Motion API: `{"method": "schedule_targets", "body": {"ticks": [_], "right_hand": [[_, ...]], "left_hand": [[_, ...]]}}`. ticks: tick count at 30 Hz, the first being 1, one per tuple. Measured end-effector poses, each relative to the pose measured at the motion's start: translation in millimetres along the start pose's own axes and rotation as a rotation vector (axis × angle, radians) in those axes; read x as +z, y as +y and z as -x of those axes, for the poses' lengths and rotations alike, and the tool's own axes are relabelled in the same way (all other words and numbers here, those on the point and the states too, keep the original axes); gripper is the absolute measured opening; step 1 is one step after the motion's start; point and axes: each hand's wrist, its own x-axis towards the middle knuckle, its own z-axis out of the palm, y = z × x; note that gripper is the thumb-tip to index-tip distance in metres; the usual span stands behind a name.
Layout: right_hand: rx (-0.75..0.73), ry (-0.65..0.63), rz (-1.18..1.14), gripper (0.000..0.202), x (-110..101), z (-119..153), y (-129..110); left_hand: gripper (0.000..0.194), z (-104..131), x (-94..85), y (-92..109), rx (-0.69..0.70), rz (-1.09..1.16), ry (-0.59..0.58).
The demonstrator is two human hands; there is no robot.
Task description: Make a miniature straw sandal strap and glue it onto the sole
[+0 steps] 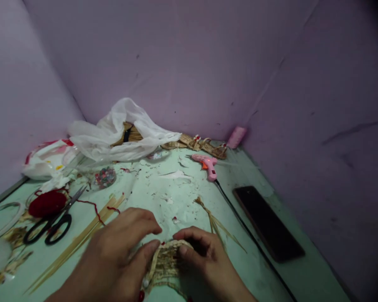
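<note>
At the bottom centre is a curved, woven straw piece (167,265) with a braided rim and small red beads at its edges. My right hand (204,253) pinches its right side, thumb on the near face and fingers curled over the rim. My left hand (119,247) is at its left side, with the thumb tip against the rim. Between that thumb and the forefinger there is a gap. The left hand's other fingers are largely hidden, as is the lower part of the straw piece at the frame's edge.
Black-handled scissors (58,222), red yarn (47,203) and straw strips (78,241) lie left. A bead container (105,177) and white plastic bag (126,113) are behind. A pink glue gun (208,163), its black cord (239,216) and a phone (267,222) lie right.
</note>
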Motion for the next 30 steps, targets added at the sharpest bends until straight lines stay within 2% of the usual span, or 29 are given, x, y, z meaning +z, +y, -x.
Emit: {"method": "schedule_targets", "body": {"ticks": [3,5,11,15,18,23,30], "right_hand": [[-0.049,0.06,-0.057,0.027,7,-4,6],[-0.06,0.096,-0.096,0.027,13,-6,5],[-0.032,0.132,-0.188,0.028,24,-4,-3],[-0.034,0.155,-0.219,0.028,21,-4,1],[-0.053,0.154,-0.196,0.029,15,-3,0],[-0.05,0.117,-0.185,0.026,11,-1,-10],[-0.01,0.226,-0.05,0.011,17,4,-16]], "left_hand": [[0.018,-5,9.3,3,-0.057,0.009,-0.231],[0.019,-8,14.9,5,-0.107,-0.026,-0.277],[0.021,-12,16.3,0,-0.168,-0.084,-0.24],[0.021,-15,13.2,2,-0.109,-0.096,-0.239],[0.02,-18,14.2,6,-0.049,-0.123,-0.248],[0.018,-23,21.6,11,-0.058,-0.116,-0.24],[0.019,-24,26.3,11,-0.018,-0.113,-0.282]]}}
